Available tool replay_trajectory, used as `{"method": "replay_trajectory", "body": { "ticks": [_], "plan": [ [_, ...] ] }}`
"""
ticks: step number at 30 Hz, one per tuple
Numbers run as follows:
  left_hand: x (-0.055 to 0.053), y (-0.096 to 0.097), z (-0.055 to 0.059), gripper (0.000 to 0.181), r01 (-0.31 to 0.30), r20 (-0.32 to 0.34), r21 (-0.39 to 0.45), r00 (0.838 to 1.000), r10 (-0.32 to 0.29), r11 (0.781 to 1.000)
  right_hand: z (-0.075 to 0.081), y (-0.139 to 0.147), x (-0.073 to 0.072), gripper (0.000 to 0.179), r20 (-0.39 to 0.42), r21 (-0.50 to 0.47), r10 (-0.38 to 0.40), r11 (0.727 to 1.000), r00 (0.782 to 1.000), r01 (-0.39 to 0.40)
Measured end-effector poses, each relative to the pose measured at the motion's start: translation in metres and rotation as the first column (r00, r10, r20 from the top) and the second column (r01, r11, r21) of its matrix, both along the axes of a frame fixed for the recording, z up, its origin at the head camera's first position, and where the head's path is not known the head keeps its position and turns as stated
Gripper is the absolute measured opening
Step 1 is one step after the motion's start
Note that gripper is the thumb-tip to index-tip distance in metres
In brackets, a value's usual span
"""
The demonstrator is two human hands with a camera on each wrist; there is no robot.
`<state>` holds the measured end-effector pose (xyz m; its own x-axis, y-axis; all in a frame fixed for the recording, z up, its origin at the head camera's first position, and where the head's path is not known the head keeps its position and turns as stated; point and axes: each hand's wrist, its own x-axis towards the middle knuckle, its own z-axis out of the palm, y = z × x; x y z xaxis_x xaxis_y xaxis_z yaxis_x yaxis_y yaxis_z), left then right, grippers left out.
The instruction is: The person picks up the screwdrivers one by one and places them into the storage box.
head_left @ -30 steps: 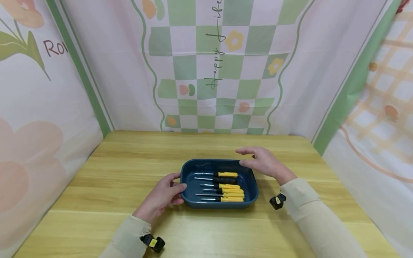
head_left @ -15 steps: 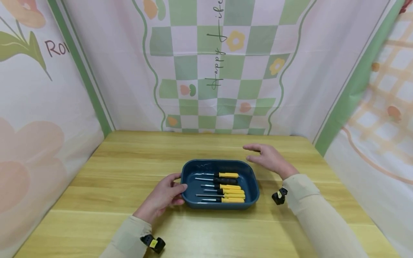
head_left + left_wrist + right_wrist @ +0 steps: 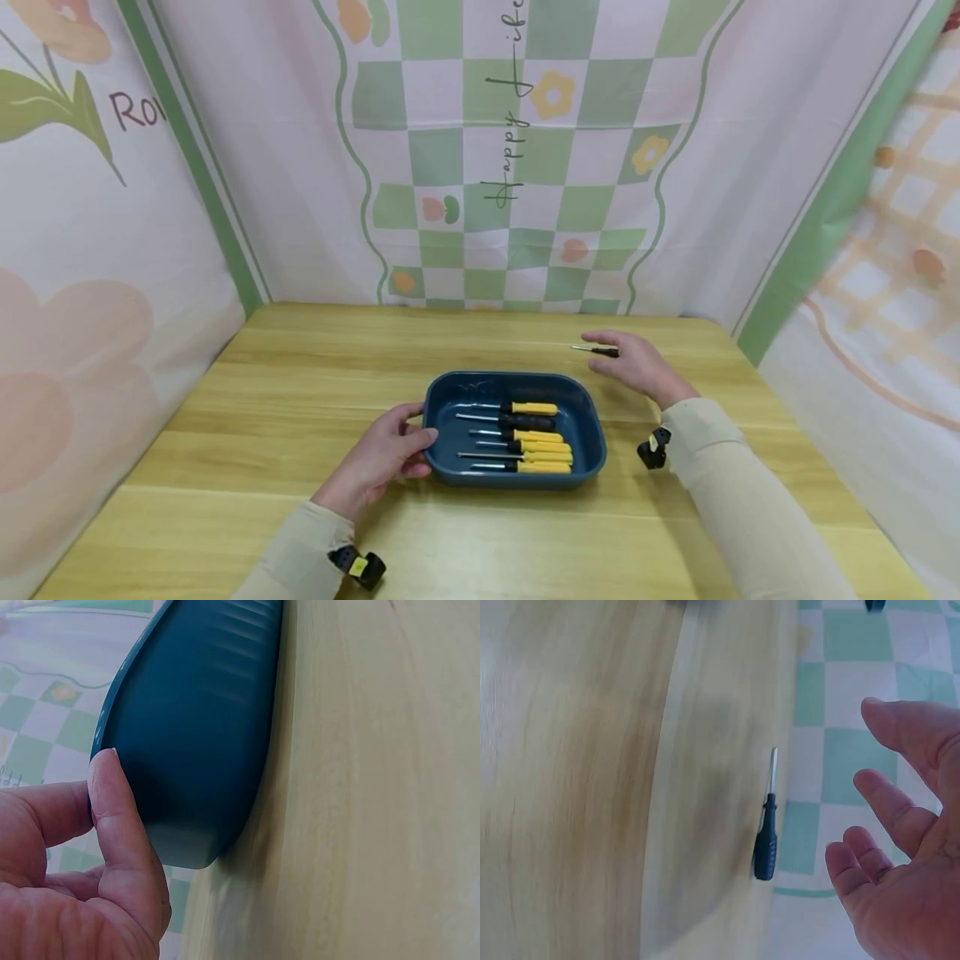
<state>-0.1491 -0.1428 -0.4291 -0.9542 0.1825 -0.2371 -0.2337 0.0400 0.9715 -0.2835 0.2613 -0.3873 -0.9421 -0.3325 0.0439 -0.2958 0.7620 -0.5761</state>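
My left hand (image 3: 390,454) pinches the left rim of a dark blue box (image 3: 446,477), thumb over the edge and fingers outside; the left wrist view shows the grip on the box wall (image 3: 195,727). In the box lie several screwdrivers, most with yellow handles such as the front one (image 3: 543,468), and one black-handled screwdriver (image 3: 528,422). A small black screwdriver (image 3: 766,844) lies on the table behind the box's right corner. Beside it is my right hand (image 3: 633,362), fingers apart and loosely bent, holding nothing in the right wrist view.
The wooden table (image 3: 315,350) reaches back to a printed checkered curtain (image 3: 498,167). More curtains hang at the left (image 3: 112,250) and right (image 3: 862,292) sides.
My right hand has moved from the box's back right rim to the right and back. The small black screwdriver has come into view beside it. The left hand keeps its grip.
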Motion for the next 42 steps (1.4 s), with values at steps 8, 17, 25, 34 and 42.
{"method": "replay_trajectory", "body": {
  "ticks": [8,17,25,34,42],
  "plan": [
    [0.001,-0.001,0.001,0.056,0.005,0.003,-0.008,1.0,-0.005,1.0,-0.009,0.011,-0.011,0.055,0.007,0.007,-0.014,1.0,1.0,0.014],
    [-0.001,-0.001,0.001,0.057,0.016,0.003,-0.001,1.0,-0.016,1.0,-0.01,0.016,-0.023,0.057,0.051,0.031,-0.044,0.999,0.998,0.042],
    [-0.002,-0.001,0.0,0.056,0.017,0.009,0.008,1.0,-0.017,1.0,-0.015,0.018,-0.032,0.057,0.053,0.049,-0.054,0.998,0.997,0.051],
    [-0.003,-0.002,0.0,0.057,0.022,0.015,0.006,1.0,-0.022,1.0,-0.02,0.019,-0.04,0.056,0.054,0.061,-0.059,0.997,0.997,0.055],
    [-0.002,-0.002,-0.001,0.056,0.015,0.015,0.006,1.0,-0.015,1.0,-0.023,0.02,-0.043,0.054,0.054,0.099,-0.052,0.994,0.997,0.047]
  ]
}}
